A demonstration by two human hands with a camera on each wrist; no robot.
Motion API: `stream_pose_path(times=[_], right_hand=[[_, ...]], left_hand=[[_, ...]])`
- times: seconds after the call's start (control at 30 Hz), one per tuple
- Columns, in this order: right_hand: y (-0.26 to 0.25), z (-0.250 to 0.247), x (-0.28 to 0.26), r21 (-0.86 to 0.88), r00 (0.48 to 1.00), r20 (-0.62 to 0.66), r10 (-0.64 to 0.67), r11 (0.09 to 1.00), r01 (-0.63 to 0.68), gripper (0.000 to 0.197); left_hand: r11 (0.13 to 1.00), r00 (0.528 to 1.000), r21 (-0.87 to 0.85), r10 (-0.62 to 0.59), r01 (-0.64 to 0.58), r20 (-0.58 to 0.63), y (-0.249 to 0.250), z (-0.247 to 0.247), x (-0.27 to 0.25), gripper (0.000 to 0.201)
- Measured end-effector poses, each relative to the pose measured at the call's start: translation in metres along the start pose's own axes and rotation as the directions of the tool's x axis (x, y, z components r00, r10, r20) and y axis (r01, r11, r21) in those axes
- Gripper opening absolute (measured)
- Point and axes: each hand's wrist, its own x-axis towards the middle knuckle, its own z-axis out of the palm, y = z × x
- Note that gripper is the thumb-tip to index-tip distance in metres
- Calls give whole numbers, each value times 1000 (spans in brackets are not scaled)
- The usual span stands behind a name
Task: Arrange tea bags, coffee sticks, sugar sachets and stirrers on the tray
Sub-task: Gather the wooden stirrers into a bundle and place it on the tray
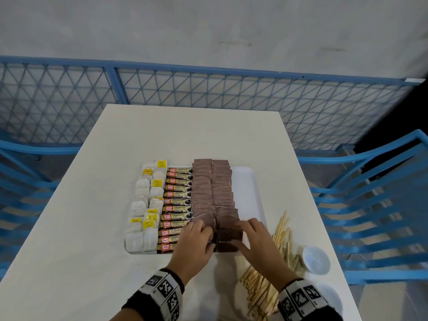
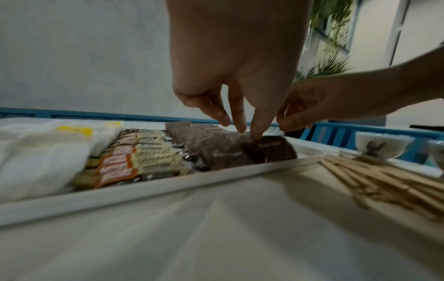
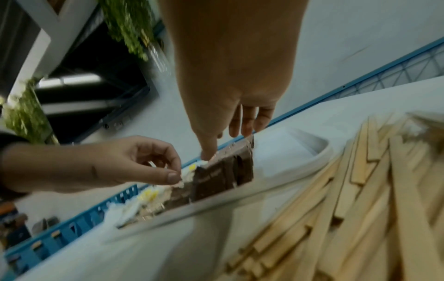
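- Both hands are working the brown sugar sachets (image 1: 228, 239) at the tray's (image 1: 249, 181) near edge: the left hand (image 1: 196, 242) is pressing with straight fingertips, and the right hand (image 1: 252, 237) is steadying them with straight fingers.
- Keeping the touch light should stop the overlapping rows from shifting.
- Stirrers (image 1: 266, 281) are waiting on the worktop (image 1: 69, 228), near the right edge.

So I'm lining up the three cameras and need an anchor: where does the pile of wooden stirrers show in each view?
Head: wooden stirrers lie on the table at lower right, right of the white tray.
Left wrist: stirrers at the right edge, past the tray's near rim.
Right wrist: stirrers fill the lower right, blurred.
Shared landmark: the dark brown sachets at the tray's near end, beside the pile in all three.
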Motion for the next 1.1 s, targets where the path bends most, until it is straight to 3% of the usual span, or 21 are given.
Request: stream_pose_path(times=[0.13, 0.23, 0.33, 0.4, 0.47, 0.63, 0.77, 0.9, 1.1], right_hand=[[4, -17, -34, 81, 985, 82, 149, 984, -156, 14], [13, -26, -64, 83, 947, 166, 276, 953, -292, 4], [25, -31, -92, 85, 888, 188, 419, 894, -440, 21], [31, -31, -107, 74, 846, 166, 507, 849, -524, 13], [32, -27, -117, 55, 800, 167, 576, 805, -591, 18], [21, -18, -119, 15, 725, 211, 656, 740, -673, 38], [20, 0, -110, 58, 706, 223, 673, 713, -698, 42], [15, 5, -98, 107, 710, 164, 685, 703, -703, 19], [6, -7, -86, 270, 635, 172, 753, 584, -766, 45]], left_hand=[[986, 991, -150, 95, -80, 99, 25, -1, 3, 9], [968, 965, -223, 160, -113, 206, 47, 5, 7, 12], [969, 929, -220, 182, -114, 322, 64, 16, 11, 17], [980, 910, -176, 154, -91, 385, 75, 23, 13, 23], [992, 892, -115, 105, -60, 440, 83, 31, 14, 33], [999, 890, -32, 23, -10, 455, 100, 47, 14, 49], [999, 911, -44, 0, 20, 412, 109, 61, 14, 58], [991, 923, -105, -39, 85, 383, 117, 72, 15, 51], [944, 867, -201, -139, 262, 478, 109, 75, 25, 30]])
